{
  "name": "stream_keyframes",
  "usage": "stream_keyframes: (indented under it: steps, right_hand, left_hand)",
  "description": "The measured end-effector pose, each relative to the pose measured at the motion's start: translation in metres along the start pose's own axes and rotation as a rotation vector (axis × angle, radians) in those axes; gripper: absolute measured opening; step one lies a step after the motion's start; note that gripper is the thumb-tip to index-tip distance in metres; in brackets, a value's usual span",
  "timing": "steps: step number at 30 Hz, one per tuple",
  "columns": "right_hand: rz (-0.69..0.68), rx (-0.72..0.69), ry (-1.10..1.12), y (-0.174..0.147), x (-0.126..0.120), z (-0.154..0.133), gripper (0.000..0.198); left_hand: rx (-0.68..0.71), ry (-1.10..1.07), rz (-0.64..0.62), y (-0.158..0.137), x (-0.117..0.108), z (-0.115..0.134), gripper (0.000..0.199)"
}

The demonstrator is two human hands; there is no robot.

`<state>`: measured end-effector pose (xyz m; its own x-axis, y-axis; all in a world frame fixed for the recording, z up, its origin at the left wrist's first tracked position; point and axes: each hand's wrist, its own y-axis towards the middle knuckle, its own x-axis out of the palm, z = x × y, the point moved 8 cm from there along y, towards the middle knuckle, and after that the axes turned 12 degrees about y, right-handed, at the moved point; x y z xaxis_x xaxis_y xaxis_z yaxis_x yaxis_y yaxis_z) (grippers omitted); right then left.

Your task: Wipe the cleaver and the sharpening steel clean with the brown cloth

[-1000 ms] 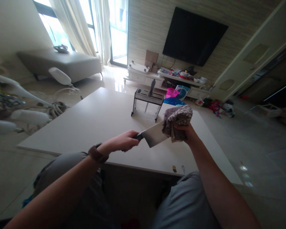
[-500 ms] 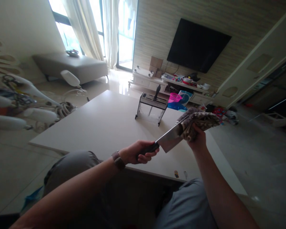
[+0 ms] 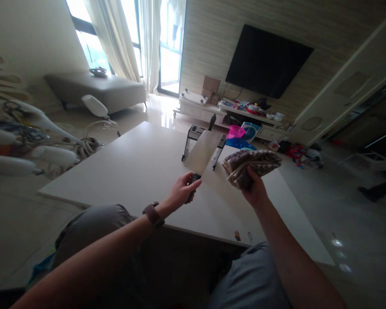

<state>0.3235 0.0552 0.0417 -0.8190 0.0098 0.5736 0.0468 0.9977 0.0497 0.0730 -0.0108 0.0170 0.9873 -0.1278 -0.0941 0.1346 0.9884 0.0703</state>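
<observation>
My left hand is closed around the black handle of a cleaver. Its broad metal blade points up and away, in front of a knife block with clear sides and dark ends. A black handle sticks out of the block's top. To the right, my right hand grips a folded brown patterned cloth, held above the table and apart from the blade. The white table lies under both hands.
Two small stickers or marks show near the table's front edge. Beyond the table are a pink basket and a cluttered low cabinet. White lamp shades and cords lie at the left. A person's leg shows at the far right.
The cleaver has come out of the cloth and turned upward, its blade now before the knife block. My right hand with the cloth has shifted left. A leg has appeared at right.
</observation>
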Motion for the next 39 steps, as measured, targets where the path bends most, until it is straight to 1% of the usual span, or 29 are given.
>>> stream_keyframes:
  steps: [2, 4, 6, 9, 11, 13, 15, 17, 19, 20, 23, 25, 26, 28, 31, 33, 35, 39]
  right_hand:
    - [0.059, 0.052, 0.061, -0.009, 0.008, 0.02, 0.041]
    - [0.055, 0.127, 0.082, -0.02, 0.022, 0.039, 0.042]
    - [0.025, 0.173, 0.083, -0.032, 0.036, 0.054, 0.042]
    - [-0.008, 0.189, 0.093, -0.045, 0.052, 0.065, 0.04]
    - [-0.007, 0.187, 0.103, -0.051, 0.057, 0.07, 0.039]
    - [0.02, 0.184, 0.111, -0.053, 0.057, 0.073, 0.04]
    - [0.07, 0.165, 0.116, -0.052, 0.052, 0.074, 0.04]
    - [0.128, 0.13, 0.117, -0.051, 0.046, 0.073, 0.039]
    - [0.166, 0.093, 0.117, -0.049, 0.041, 0.073, 0.038]
    - [0.175, 0.08, 0.116, -0.048, 0.04, 0.072, 0.037]
    - [0.159, 0.078, 0.084, -0.046, 0.04, 0.072, 0.038]
    - [0.147, 0.097, 0.06, -0.041, 0.039, 0.069, 0.038]
    - [0.146, 0.098, 0.053, -0.037, 0.037, 0.066, 0.038]
    - [0.138, 0.077, 0.045, -0.027, 0.03, 0.055, 0.036]
    - [0.113, -0.011, 0.036, -0.011, 0.018, 0.03, 0.033]
    - [0.093, -0.042, 0.046, -0.007, 0.014, 0.02, 0.033]
    - [0.076, -0.012, 0.065, -0.011, 0.017, 0.022, 0.032]
    - [0.092, 0.091, 0.119, -0.034, 0.037, 0.054, 0.032]
  left_hand:
    - [0.039, 0.081, 0.054, 0.0, -0.004, 0.004, 0.034]
    - [0.066, 0.137, 0.079, -0.002, -0.006, 0.007, 0.034]
    - [0.083, 0.168, 0.075, -0.005, -0.004, 0.009, 0.033]
    - [0.115, 0.209, 0.026, -0.01, 0.005, 0.008, 0.027]
    - [0.166, 0.27, -0.018, -0.014, 0.014, 0.009, 0.022]
    - [0.232, 0.362, -0.041, -0.018, 0.021, 0.012, 0.02]
    - [0.263, 0.427, -0.045, -0.021, 0.027, 0.012, 0.021]
    - [0.229, 0.417, -0.053, -0.021, 0.03, 0.007, 0.024]
    - [0.141, 0.357, -0.096, -0.019, 0.034, -0.003, 0.026]
    - [0.083, 0.325, -0.138, -0.018, 0.037, -0.009, 0.026]
    - [-0.074, 0.233, -0.317, -0.019, 0.049, -0.026, 0.025]
    - [-0.126, 0.159, -0.4, -0.021, 0.054, -0.029, 0.03]
    - [-0.136, 0.126, -0.419, -0.021, 0.055, -0.027, 0.032]
    - [-0.132, 0.099, -0.426, -0.021, 0.052, -0.021, 0.035]
    - [-0.098, 0.137, -0.409, -0.02, 0.047, -0.013, 0.038]
    - [-0.094, 0.145, -0.392, -0.021, 0.045, -0.012, 0.038]
    - [-0.102, 0.134, -0.374, -0.02, 0.045, -0.015, 0.037]
    - [-0.091, 0.139, -0.334, -0.02, 0.05, -0.023, 0.032]
